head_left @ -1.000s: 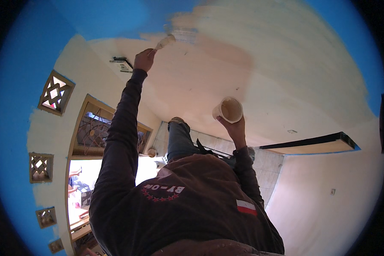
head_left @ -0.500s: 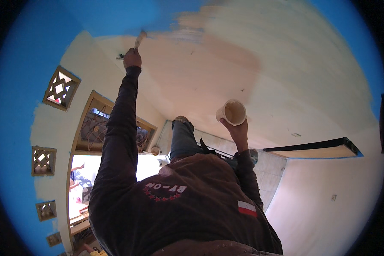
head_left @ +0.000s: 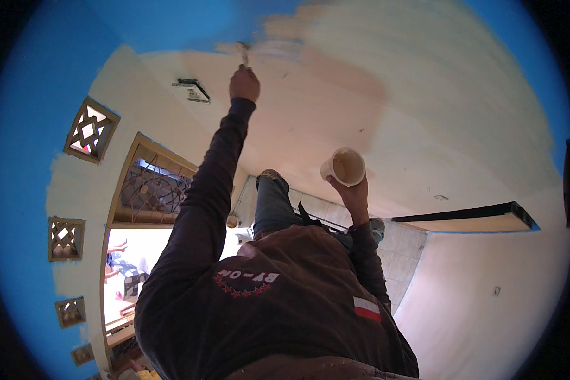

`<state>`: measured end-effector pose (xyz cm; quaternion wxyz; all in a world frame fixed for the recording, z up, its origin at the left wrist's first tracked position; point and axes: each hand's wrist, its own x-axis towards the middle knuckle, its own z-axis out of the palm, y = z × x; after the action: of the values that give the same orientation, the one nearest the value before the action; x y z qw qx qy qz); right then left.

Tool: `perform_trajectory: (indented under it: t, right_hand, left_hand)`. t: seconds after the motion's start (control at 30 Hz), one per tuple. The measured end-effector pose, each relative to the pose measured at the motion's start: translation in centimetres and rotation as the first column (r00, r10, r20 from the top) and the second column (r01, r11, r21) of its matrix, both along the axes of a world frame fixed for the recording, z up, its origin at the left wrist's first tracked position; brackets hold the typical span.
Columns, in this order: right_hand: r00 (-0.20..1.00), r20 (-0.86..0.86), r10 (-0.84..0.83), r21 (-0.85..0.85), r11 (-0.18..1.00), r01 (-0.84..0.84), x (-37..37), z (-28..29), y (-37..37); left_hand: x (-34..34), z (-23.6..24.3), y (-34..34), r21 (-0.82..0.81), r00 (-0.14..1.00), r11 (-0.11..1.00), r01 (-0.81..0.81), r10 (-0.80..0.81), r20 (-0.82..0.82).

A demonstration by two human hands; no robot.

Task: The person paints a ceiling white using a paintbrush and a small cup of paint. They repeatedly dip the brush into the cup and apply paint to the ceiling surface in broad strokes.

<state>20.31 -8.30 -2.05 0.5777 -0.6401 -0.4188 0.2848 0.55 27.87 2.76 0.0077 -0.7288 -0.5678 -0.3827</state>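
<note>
From my end I can see a black-edged shelf (head_left: 468,223) jutting out on the right and a wall fitting (head_left: 195,92) near the left wrist. My left hand (head_left: 244,84)'s wrapped around a paintbrush (head_left: 244,57), bristles up by the blue paint (head_left: 234,25), while the right hand (head_left: 353,195) grips a pale cup (head_left: 330,167), mouth facing me.

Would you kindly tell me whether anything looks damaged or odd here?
A dark-edged wall fixture, seen left of the left hand, looks askew, though the fisheye may exaggerate its tilt. A small dark mark interrupts the pinkish wall; hole or stain, I cannot tell. No spill shows around the cup.
</note>
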Motion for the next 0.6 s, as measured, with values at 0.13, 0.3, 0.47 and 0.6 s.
perform_trajectory:
  t: [0.13,0.3,0.47,0.6]
  right_hand:
    - [1.0,-0.017,0.025,0.009,1.0,-0.024,-0.4,0.2,-0.1]
    - [1.0,0.007,0.02,-0.004,1.0,-0.02,-0.3,0.1,0.0]
    - [1.0,0.005,0.008,0.022,1.0,-0.008,0.3,0.0,-0.1]
    - [1.0,0.012,-0.007,-0.009,1.0,0.007,0.4,0.0,-0.3]
  left_hand:
    - [3.8,0.7,-5.6,-0.04,0.984,0.983,0.178,-0.177,0.028]
    - [5.8,1.9,-9.8,-0.088,0.937,0.933,0.348,-0.345,0.054]
    - [4.0,2.2,-11.2,0.055,0.869,0.874,0.483,-0.487,0.089]
    - [2.2,4.5,-9.4,-0.05,0.845,0.847,0.53,-0.523,0.111]
